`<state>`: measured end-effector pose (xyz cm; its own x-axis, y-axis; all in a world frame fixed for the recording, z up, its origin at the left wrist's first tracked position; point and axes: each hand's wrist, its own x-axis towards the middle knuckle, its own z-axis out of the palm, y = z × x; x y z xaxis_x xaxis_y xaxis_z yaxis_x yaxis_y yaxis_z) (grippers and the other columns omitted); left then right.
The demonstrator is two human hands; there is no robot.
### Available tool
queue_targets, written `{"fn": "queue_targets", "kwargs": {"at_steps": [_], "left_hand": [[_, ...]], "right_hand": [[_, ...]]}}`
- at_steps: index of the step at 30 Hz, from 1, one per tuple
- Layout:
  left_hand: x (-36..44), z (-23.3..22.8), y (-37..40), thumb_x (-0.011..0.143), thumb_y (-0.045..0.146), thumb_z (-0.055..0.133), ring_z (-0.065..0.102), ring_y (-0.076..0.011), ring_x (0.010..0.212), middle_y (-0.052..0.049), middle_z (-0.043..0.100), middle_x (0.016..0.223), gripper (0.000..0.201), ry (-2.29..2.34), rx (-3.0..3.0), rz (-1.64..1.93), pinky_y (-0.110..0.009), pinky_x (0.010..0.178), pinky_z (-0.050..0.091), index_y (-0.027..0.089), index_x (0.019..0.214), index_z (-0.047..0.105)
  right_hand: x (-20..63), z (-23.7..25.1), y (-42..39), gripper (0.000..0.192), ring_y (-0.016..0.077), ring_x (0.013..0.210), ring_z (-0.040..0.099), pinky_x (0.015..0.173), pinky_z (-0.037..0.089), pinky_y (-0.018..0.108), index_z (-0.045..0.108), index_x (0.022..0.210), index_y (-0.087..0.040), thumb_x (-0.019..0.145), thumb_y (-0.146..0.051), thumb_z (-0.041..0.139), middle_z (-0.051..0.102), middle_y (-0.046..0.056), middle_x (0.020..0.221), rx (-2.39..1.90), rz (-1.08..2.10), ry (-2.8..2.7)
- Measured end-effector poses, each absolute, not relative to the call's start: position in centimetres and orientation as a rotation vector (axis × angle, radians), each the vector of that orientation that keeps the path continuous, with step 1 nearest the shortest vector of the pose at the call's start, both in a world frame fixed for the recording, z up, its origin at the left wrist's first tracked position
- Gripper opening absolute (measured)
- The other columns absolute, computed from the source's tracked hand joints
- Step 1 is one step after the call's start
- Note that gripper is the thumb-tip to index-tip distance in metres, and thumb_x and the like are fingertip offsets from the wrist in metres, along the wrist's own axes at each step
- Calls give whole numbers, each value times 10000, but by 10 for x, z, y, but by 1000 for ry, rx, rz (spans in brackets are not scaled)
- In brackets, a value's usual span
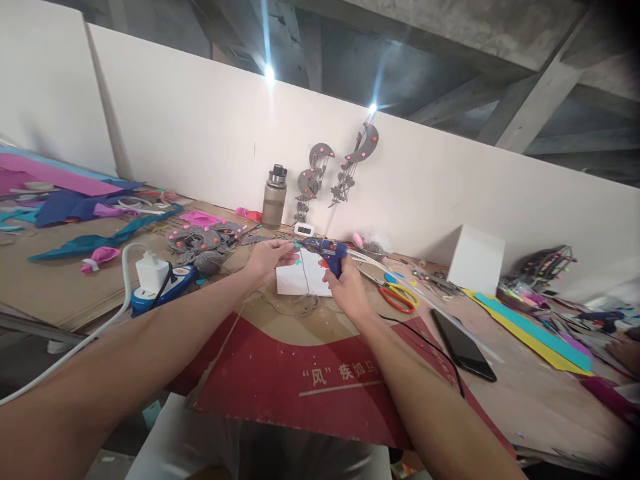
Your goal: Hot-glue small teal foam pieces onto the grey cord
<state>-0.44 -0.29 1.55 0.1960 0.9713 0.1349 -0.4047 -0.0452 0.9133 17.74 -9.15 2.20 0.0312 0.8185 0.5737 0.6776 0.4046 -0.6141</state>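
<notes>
My right hand (pixel 345 287) is wrapped around a blue glue gun (pixel 327 253), its long axis running leftward, nozzle meeting my left hand (pixel 267 260). The left fingers pinch a small grey piece (pixel 296 245) at the nozzle tip, above a white block (pixel 300 280).

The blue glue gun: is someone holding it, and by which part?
Yes. The right hand grips the blue glue gun by its handle; the left hand pinches something small at its nozzle, too small to identify.
</notes>
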Motion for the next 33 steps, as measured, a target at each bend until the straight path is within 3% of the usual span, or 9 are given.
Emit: {"fn": "queue_targets", "kwargs": {"at_steps": [4,14,33], "left_hand": [[-5,14,-1,697,264,749,664,-143,648,-64,687,750,208,709,1097,1285,-281,648,537,106,779,642],[-4,15,0,706,204,732,669,-146,675,-49,672,738,151,677,1089,1306,-278,655,541,104,773,641],[-2,18,-7,712,219,723,661,-149,661,-57,674,759,151,709,1119,1296,-288,641,533,102,773,649]], "right_hand": [[178,20,-90,339,173,757,589,713,457,312,457,1139,-197,800,-212,467,658,63,964,-1357,148,-1684],[175,25,-93,350,224,1013,570,871,433,338,472,1156,-174,810,-215,502,625,108,1087,-1376,81,-1700],[174,22,-91,358,233,980,591,903,443,374,473,1170,-163,817,-213,508,638,115,1048,-1340,90,-1666]]}}
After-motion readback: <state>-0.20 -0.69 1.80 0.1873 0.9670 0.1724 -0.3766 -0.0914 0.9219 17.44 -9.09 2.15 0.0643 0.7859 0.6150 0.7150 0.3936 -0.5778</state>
